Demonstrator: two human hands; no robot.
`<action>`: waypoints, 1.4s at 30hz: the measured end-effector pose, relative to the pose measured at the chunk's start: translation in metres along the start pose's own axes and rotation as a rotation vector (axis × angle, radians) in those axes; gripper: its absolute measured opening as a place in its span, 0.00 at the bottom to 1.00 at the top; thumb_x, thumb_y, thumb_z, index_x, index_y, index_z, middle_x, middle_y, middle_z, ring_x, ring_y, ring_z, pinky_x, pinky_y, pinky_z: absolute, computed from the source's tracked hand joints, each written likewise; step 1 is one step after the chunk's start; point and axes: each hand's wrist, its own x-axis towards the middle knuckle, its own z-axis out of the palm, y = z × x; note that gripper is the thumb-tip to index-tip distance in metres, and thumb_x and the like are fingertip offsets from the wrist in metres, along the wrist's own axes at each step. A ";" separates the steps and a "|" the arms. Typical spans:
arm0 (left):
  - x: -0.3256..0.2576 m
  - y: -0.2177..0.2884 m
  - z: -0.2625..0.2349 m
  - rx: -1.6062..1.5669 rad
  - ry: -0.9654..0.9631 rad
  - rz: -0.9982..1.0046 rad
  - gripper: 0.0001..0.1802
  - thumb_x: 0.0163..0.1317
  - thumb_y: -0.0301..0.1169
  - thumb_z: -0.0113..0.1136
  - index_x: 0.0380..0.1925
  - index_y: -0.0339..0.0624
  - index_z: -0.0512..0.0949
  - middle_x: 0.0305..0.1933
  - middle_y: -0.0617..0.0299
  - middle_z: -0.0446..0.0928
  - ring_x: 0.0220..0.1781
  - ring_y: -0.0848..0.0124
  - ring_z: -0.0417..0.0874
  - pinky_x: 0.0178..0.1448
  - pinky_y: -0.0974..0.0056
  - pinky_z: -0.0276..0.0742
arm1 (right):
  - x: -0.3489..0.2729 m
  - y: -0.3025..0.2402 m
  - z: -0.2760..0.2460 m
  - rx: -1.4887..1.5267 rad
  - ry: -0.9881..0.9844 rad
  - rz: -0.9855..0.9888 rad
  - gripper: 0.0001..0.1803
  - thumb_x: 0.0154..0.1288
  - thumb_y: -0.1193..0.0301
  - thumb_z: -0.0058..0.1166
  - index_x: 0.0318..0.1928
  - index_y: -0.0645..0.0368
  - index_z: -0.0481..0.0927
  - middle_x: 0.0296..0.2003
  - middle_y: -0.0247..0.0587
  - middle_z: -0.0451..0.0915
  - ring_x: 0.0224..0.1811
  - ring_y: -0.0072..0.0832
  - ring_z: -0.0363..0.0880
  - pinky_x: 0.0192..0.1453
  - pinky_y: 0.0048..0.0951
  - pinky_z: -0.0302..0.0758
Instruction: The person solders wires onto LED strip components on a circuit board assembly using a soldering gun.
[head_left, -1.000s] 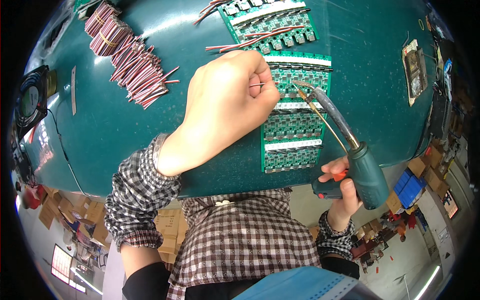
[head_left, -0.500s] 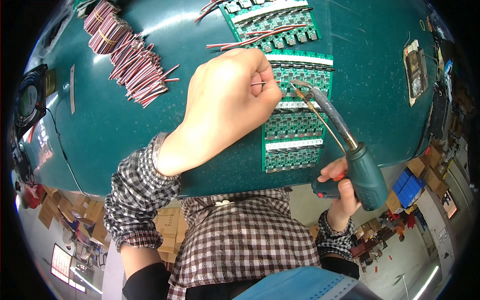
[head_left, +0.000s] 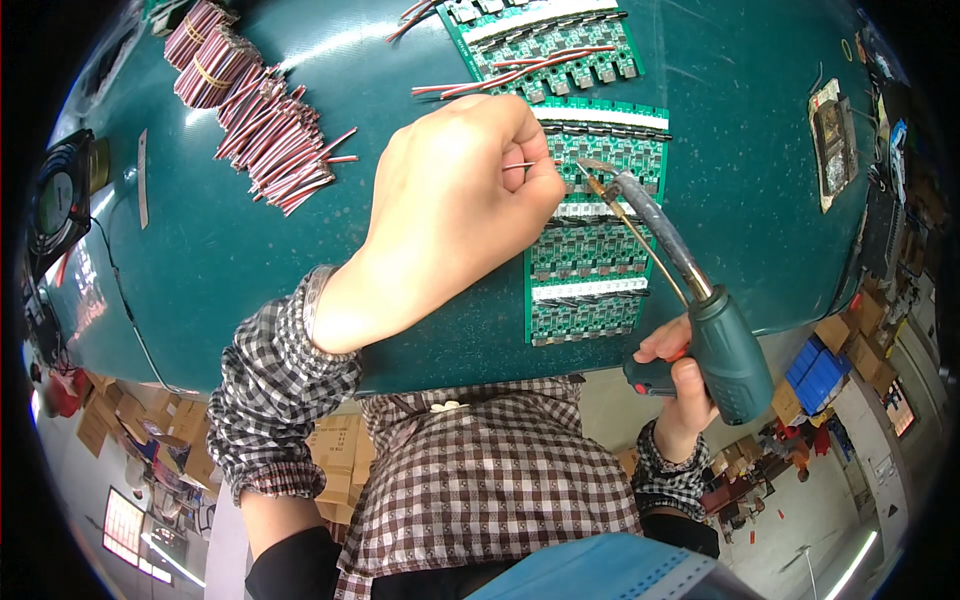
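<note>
Pinching wire point(head_left: 518, 166) in left hand point(head_left: 450, 215), gripping iron point(head_left: 732, 350) in right hand point(head_left: 690, 390); seemingly mid-soldering on board point(head_left: 622, 152) between (cannot tell how much done), with wire pile point(head_left: 268, 142) leftward unused.

Seeing green circuit boards point(head_left: 590, 246) lying flat on dark-green table point(head_left: 450, 345), bearing 3 white strips point(head_left: 590, 289). Noting 1 thin wire point(head_left: 518, 165) running crosswise, reaching over boards below uppermost strip. Seeing dark-green soldering gun point(head_left: 733, 358) slanting up-left, aiming bent metal tube point(head_left: 655, 217) and slim rod point(head_left: 651, 256) at boards near wire, leaving contact unclear.
</note>
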 end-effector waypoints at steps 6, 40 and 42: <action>-0.001 -0.002 0.002 -0.003 0.013 0.011 0.05 0.46 0.19 0.61 0.22 0.38 0.75 0.18 0.69 0.69 0.20 0.83 0.67 0.25 0.76 0.64 | 0.000 0.001 -0.002 0.005 -0.014 -0.012 0.21 0.59 0.60 0.56 0.36 0.71 0.72 0.26 0.45 0.73 0.26 0.32 0.76 0.27 0.30 0.77; 0.000 0.001 -0.002 -0.036 -0.039 -0.049 0.04 0.48 0.19 0.60 0.23 0.37 0.75 0.20 0.71 0.70 0.22 0.86 0.68 0.26 0.78 0.64 | -0.001 -0.002 0.001 -0.024 -0.007 0.059 0.20 0.59 0.61 0.55 0.36 0.69 0.72 0.26 0.47 0.74 0.26 0.32 0.76 0.30 0.30 0.76; 0.000 0.002 -0.003 -0.035 -0.037 -0.045 0.04 0.48 0.19 0.60 0.23 0.37 0.75 0.20 0.71 0.70 0.22 0.86 0.68 0.26 0.78 0.64 | -0.001 -0.003 0.001 -0.023 -0.008 0.061 0.19 0.59 0.61 0.55 0.36 0.69 0.72 0.26 0.47 0.74 0.26 0.31 0.76 0.30 0.30 0.76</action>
